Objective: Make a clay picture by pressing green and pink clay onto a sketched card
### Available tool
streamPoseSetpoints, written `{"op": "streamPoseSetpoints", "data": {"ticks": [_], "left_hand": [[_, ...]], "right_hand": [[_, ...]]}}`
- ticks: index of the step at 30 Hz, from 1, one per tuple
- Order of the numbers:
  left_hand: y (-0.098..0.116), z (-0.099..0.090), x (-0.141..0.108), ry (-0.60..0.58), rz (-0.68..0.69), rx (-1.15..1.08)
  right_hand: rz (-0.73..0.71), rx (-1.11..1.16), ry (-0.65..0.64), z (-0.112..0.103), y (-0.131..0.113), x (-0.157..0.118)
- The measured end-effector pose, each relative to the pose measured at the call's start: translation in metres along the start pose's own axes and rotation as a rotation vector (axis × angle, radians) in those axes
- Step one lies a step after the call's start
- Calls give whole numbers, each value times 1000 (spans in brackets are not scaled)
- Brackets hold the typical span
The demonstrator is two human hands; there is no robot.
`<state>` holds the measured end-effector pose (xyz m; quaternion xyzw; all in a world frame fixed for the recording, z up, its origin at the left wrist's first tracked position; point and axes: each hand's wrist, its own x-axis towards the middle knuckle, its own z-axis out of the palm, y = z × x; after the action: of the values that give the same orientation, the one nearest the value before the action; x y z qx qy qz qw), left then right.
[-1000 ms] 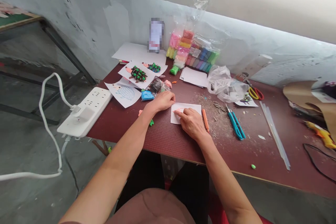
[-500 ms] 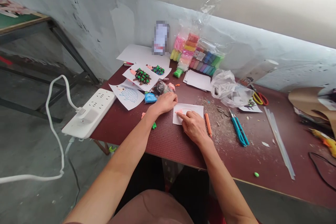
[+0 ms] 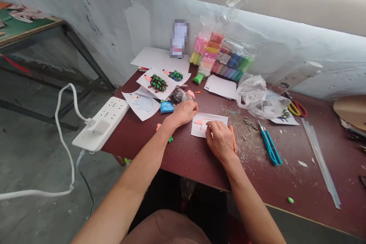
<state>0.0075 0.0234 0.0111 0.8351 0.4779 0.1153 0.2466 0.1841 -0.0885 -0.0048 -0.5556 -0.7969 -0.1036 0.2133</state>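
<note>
A small white paper card (image 3: 197,132) lies on the table in front of me, with a thin orange outline drawn on it. A flat pink piece of modelling clay (image 3: 198,122) sits inside the outline's left end. My left hand (image 3: 185,112) rests by the card's upper left corner, its fingers curled in and their tips hidden. Over the card's right part is my right hand (image 3: 220,137), fingers bent together with thumb and index close; anything between them is too small or hidden. An orange marker (image 3: 233,140) lies beside the right hand.
Left are hedgehog pictures (image 3: 156,83), a blue clay packet (image 3: 166,107) and a power strip (image 3: 110,116). Behind stand bagged coloured clay (image 3: 217,59) and blank cards (image 3: 220,87). Right are seeds (image 3: 249,123), a teal cutter (image 3: 270,146), scissors (image 3: 297,108) and clear sticks (image 3: 321,164).
My right hand has lifted its index finger off the pink clay and drawn back rightward, fingers now bent together. My left hand stays by the card's corner. The camera view has shifted slightly.
</note>
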Motion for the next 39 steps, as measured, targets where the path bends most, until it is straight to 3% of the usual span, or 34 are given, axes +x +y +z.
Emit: {"op": "streamPoseSetpoints", "data": {"ticks": [6,17,26,39], "left_hand": [[1,-4,-1,15,-22,-73],[-11,4,5,-10,80,-210],[-7,3,3,-35,44,-210],[-6,5,2,-24,29,-140]], "right_hand": [[48,74,68,-1,3,-1],[196,213,10,3,10,-2],[73,210,40,8,2,-2],[113,225,20,7,5,-3]]}}
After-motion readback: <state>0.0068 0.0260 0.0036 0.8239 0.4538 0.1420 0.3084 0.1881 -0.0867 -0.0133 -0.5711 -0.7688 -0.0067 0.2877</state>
